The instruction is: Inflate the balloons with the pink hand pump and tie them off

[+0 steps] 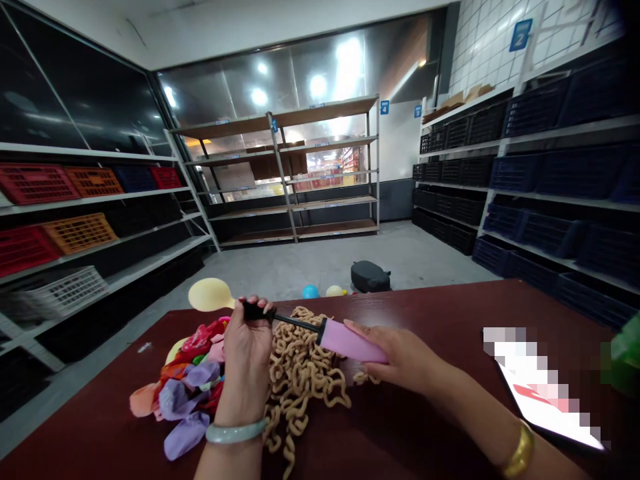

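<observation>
My left hand (pixel 253 333) is wrapped round the black handle end of a hand pump, whose black rod (pixel 297 323) is drawn out. A pale yellow balloon (pixel 210 295), partly inflated, extends from the pump's end by my left fingers. My right hand (pixel 395 353) grips the pink pump barrel (pixel 350 341). Beneath the pump lies a tangled heap of tan curly cord-like pieces (pixel 305 373). Uninflated balloons (pixel 183 393) in purple, red, orange and pink are piled to the left, partly hidden by my left forearm.
The dark red table (pixel 430 427) bears a phone-like device (pixel 545 393), partly pixelated, at the right, near a green item (pixel 627 353). Beyond it, a blue balloon (pixel 311 291) and a dark bag (pixel 370 276) are on the floor. Shelves with crates (pixel 83 233) stand at the sides.
</observation>
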A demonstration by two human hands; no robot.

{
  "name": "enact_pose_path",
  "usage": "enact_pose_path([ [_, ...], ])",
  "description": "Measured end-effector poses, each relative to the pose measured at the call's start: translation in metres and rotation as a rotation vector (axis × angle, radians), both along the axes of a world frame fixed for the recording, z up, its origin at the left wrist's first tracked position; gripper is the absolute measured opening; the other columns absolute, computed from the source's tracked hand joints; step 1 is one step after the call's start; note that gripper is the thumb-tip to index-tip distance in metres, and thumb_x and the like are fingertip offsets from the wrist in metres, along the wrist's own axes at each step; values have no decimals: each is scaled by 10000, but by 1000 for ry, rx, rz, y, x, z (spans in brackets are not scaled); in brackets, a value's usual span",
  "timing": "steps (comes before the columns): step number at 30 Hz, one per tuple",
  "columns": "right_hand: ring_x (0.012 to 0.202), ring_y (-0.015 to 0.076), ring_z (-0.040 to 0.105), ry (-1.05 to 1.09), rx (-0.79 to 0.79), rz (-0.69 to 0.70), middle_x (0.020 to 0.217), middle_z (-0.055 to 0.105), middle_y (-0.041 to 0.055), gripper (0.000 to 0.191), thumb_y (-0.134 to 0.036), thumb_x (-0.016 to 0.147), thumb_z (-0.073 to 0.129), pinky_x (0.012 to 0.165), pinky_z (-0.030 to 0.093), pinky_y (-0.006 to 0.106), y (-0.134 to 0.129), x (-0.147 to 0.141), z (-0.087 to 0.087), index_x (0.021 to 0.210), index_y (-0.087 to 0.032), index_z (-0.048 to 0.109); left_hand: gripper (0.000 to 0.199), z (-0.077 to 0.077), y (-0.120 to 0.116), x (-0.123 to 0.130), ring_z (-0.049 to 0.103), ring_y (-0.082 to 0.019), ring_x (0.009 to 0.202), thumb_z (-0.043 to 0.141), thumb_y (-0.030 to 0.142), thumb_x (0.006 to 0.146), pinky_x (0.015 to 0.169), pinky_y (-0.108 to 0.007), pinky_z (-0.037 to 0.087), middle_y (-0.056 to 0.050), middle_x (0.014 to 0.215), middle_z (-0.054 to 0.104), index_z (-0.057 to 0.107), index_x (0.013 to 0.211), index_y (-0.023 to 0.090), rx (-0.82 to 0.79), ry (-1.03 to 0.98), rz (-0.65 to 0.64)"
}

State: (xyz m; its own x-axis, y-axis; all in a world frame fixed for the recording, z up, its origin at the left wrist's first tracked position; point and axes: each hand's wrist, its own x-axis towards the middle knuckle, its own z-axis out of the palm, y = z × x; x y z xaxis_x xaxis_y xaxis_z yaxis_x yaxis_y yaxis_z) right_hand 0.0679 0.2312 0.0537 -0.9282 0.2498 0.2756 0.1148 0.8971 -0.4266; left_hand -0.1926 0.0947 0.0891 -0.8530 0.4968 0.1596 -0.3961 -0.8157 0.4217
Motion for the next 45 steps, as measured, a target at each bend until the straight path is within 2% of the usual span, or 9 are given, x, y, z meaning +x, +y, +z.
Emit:
enact_pose_path([
  [4, 1200, 289, 539, 0, -98, 7, 1434, 461, 21, 765, -388, 792, 633, 966, 432, 431, 14, 7, 1, 1468, -370, 275, 130, -2, 3, 2, 525, -123, 630, 590, 249, 866, 574, -242, 436, -8, 702, 536, 539, 776, 169, -16, 56, 17],
  [8, 1217, 298, 526, 9, -180, -11, 1427, 468, 23, 748, -398, 787, 642, 986, 422, 453, 16, 9, 3, 1457, -364, 310, 111, -7, 15, 24, 581, -129, 691, 640, 237, 830, 697, -286, 504, -17, 746, 586, 575, 789, 157, -55, 75, -37],
  [13, 1259, 263, 490, 69, -293, 17, 1447, 443, 13, 728, -358, 803, 633, 1020, 403, 422, 7, 10, 9, 1457, -352, 313, 68, -11, 21, 53, 653, -228, 932, 638, 191, 820, 935, -459, 477, -111, 933, 685, 640, 859, 134, -141, 45, -192],
  [17, 1260, 252, 488, 105, -360, 46, 1449, 443, 17, 707, -366, 815, 627, 1036, 387, 418, 6, 9, 8, 1454, -337, 325, 136, -11, 21, 66, 581, -288, 1143, 614, 174, 835, 957, -469, 465, -146, 1149, 652, 657, 964, 168, -109, 57, -322],
  [23, 1246, 281, 494, 103, -404, 61, 1439, 456, 40, 740, -386, 786, 656, 1030, 386, 461, 15, 4, -3, 1451, -319, 339, 97, -11, 17, 66, 517, -296, 1227, 577, 192, 870, 974, -494, 451, -128, 1221, 622, 665, 836, 167, -53, 12, -464],
  [27, 1262, 277, 477, 111, -415, 68, 1452, 439, 24, 737, -362, 783, 660, 1043, 370, 470, 16, 4, -5, 1446, -352, 339, 196, -14, 19, 64, 568, -289, 1157, 633, 352, 844, 964, -482, 463, -132, 1127, 659, 654, 813, 159, -43, 32, -449],
  [34, 1269, 275, 472, 104, -405, 64, 1455, 434, 23, 736, -364, 789, 641, 1047, 365, 468, 14, 3, -8, 1454, -330, 326, 173, -21, 29, 72, 659, -242, 914, 681, 321, 808, 899, -465, 495, -94, 926, 684, 618, 821, 160, -126, 114, -283],
  [40, 1251, 266, 496, 75, -230, -4, 1440, 453, 8, 759, -358, 786, 636, 1017, 400, 418, 5, 0, -4, 1463, -357, 292, 120, -30, 38, 71, 531, -112, 626, 637, 206, 834, 637, -277, 484, -5, 707, 532, 555, 762, 156, -58, 71, -303],
  [45, 1202, 294, 534, 16, -238, -26, 1416, 485, 14, 755, -387, 767, 661, 988, 416, 427, 13, 6, 1, 1446, -373, 331, 152, -27, 34, 54, 491, -124, 629, 584, 166, 852, 593, -270, 432, -7, 690, 484, 517, 717, 150, -42, 8, -299],
])
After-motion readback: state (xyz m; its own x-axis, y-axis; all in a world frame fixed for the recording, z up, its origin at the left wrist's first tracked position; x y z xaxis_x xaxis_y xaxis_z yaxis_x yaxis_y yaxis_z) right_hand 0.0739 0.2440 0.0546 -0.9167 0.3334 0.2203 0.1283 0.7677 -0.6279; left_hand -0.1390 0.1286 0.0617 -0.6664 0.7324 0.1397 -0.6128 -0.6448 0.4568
